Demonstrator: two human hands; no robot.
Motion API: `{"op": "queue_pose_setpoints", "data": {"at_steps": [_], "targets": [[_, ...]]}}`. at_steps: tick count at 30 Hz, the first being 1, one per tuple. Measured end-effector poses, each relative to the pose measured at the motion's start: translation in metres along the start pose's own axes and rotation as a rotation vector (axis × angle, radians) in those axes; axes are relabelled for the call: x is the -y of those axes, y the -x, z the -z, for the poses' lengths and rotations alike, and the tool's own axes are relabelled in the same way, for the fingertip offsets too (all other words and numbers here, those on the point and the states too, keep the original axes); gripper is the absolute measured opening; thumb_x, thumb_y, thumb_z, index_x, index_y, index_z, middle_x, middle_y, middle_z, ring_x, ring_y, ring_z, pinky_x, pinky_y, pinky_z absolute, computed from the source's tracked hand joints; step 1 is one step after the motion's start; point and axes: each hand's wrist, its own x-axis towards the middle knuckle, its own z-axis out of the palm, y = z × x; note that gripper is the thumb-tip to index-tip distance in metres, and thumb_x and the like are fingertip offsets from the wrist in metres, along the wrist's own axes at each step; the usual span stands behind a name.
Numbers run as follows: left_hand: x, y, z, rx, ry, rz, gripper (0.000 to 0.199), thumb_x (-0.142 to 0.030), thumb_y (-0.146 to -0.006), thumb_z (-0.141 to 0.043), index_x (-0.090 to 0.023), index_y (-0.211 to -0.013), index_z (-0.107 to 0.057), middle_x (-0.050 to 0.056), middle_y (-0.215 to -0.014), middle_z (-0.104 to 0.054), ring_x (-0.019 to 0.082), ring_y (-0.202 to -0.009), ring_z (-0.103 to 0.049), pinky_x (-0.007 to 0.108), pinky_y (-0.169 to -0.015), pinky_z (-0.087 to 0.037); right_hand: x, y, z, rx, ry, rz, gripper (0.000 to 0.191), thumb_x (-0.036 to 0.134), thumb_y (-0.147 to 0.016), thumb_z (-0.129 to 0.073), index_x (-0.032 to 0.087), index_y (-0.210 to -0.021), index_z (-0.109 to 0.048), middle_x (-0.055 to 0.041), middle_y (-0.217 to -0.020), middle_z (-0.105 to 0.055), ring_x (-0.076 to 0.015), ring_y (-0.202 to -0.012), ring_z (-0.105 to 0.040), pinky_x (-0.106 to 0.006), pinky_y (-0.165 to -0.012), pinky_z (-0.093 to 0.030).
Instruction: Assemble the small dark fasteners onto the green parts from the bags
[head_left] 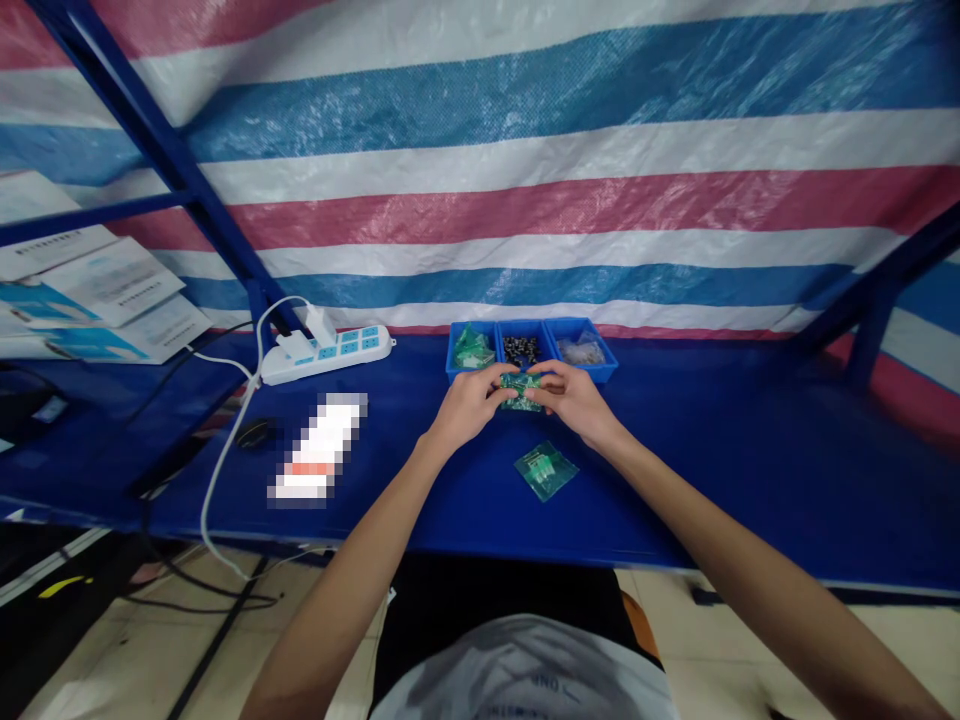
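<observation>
My left hand (475, 400) and my right hand (574, 400) hold a small, shiny green packet (520, 382) between them, fingers pinched at its two sides. It hangs just in front of a row of blue bins; what is inside it is too small to make out. Below the hands, a flat see-through green packet (546, 470) with pale pieces inside lies on the blue table. Of the blue bins, the left one holds green packets (474, 347), the middle one small dark parts (520, 350), and the right one clear plastic bags (581, 350).
On the left, a white power strip (330, 354) has plugs and a white cable (217, 480) that runs over the table (750, 450) edge. A dark object (255, 432) and a blurred-out patch (319, 450) are nearby. White boxes (97, 290) stand far left, and striped sheeting (525, 200) hangs behind.
</observation>
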Motion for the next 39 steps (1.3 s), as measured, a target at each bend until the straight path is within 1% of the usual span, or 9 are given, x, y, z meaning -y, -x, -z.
{"op": "queue_pose_setpoints", "data": {"at_steps": [7, 14, 19, 22, 24, 27, 32, 36, 39], "targets": [[0.003, 0.001, -0.001, -0.004, -0.038, -0.012, 0.025, -0.028, -0.098, -0.054, -0.023, -0.118, -0.067, 0.000, -0.076, -0.071, 0.016, -0.067, -0.066, 0.028, -0.069, -0.051, 0.000, 0.001, -0.002, 0.007, 0.028, 0.007, 0.038, 0.042, -0.071, -0.078, 0.020, -0.098, -0.065, 0.0026, -0.063, -0.060, -0.0139, -0.054, -0.052, -0.029, -0.052, -0.045], [-0.002, 0.003, -0.001, -0.011, -0.092, -0.080, 0.027, -0.023, -0.096, -0.055, -0.023, -0.122, -0.063, 0.006, -0.109, -0.070, 0.016, -0.080, -0.066, 0.031, -0.077, -0.053, -0.001, 0.001, -0.001, -0.027, 0.033, 0.030, 0.035, 0.045, -0.076, -0.073, 0.020, -0.098, -0.064, 0.0023, -0.063, -0.058, -0.0150, -0.057, -0.053, -0.029, -0.052, -0.045], [-0.005, 0.004, 0.002, -0.001, -0.087, -0.104, 0.023, -0.020, -0.096, -0.054, -0.023, -0.117, -0.062, 0.005, -0.107, -0.064, 0.015, -0.080, -0.064, 0.032, -0.079, -0.052, 0.001, 0.002, -0.001, -0.057, 0.011, 0.032, 0.034, 0.044, -0.077, -0.073, 0.021, -0.100, -0.063, 0.0042, -0.061, -0.054, -0.0132, -0.055, -0.050, -0.027, -0.050, -0.044], [-0.005, 0.005, 0.002, 0.024, -0.076, -0.119, 0.024, -0.026, -0.094, -0.059, -0.023, -0.119, -0.061, 0.005, -0.110, -0.060, 0.014, -0.078, -0.062, 0.032, -0.080, -0.052, 0.004, 0.002, -0.001, -0.094, -0.054, 0.021, 0.032, 0.043, -0.077, -0.073, 0.022, -0.099, -0.062, 0.0048, -0.060, -0.054, -0.0116, -0.053, -0.047, -0.025, -0.049, -0.043], [-0.003, 0.005, 0.001, 0.047, -0.076, -0.124, 0.035, -0.033, -0.090, -0.068, -0.024, -0.122, -0.059, 0.005, -0.115, -0.056, 0.014, -0.080, -0.062, 0.034, -0.083, -0.053, 0.005, 0.002, 0.000, -0.097, -0.108, 0.000, 0.031, 0.041, -0.076, -0.073, 0.021, -0.097, -0.063, 0.0043, -0.061, -0.057, -0.0108, -0.052, -0.048, -0.025, -0.049, -0.043], [0.000, 0.006, -0.001, 0.030, -0.092, -0.124, 0.043, -0.034, -0.084, -0.074, -0.024, -0.122, -0.057, 0.006, -0.120, -0.052, 0.015, -0.084, -0.061, 0.036, -0.086, -0.054, 0.006, 0.002, -0.001, -0.069, -0.169, -0.060, 0.028, 0.040, -0.075, -0.073, 0.020, -0.092, -0.064, 0.0018, -0.064, -0.061, -0.0120, -0.054, -0.055, -0.025, -0.050, -0.043], [0.003, 0.004, -0.003, -0.077, -0.097, -0.126, 0.020, -0.024, -0.087, -0.069, -0.020, -0.105, -0.061, 0.006, -0.116, -0.052, 0.016, -0.091, -0.061, 0.033, -0.085, -0.053, 0.010, 0.004, -0.004, 0.029, -0.221, -0.157, 0.029, 0.043, -0.080, -0.071, 0.019, -0.093, -0.064, -0.0057, -0.081, -0.071, -0.0188, -0.073, -0.070, -0.022, -0.052, -0.043], [0.005, 0.002, -0.003, -0.098, -0.096, -0.081, 0.005, -0.021, -0.091, -0.063, -0.019, -0.095, -0.061, 0.003, -0.098, -0.062, 0.018, -0.091, -0.063, 0.031, -0.080, -0.050, 0.014, 0.007, -0.005, 0.095, -0.153, -0.187, 0.034, 0.052, -0.088, -0.062, 0.019, -0.091, -0.063, -0.0079, -0.086, -0.071, -0.0159, -0.072, -0.067, -0.022, -0.051, -0.043], [0.008, 0.001, -0.003, -0.092, -0.084, -0.047, 0.005, -0.021, -0.094, -0.060, -0.020, -0.099, -0.060, 0.001, -0.095, -0.067, 0.018, -0.089, -0.064, 0.031, -0.078, -0.049, 0.012, 0.007, -0.005, 0.135, -0.038, -0.128, 0.038, 0.056, -0.086, -0.063, 0.019, -0.082, -0.061, -0.0027, -0.074, -0.064, -0.0127, -0.061, -0.058, -0.022, -0.048, -0.041]]}}
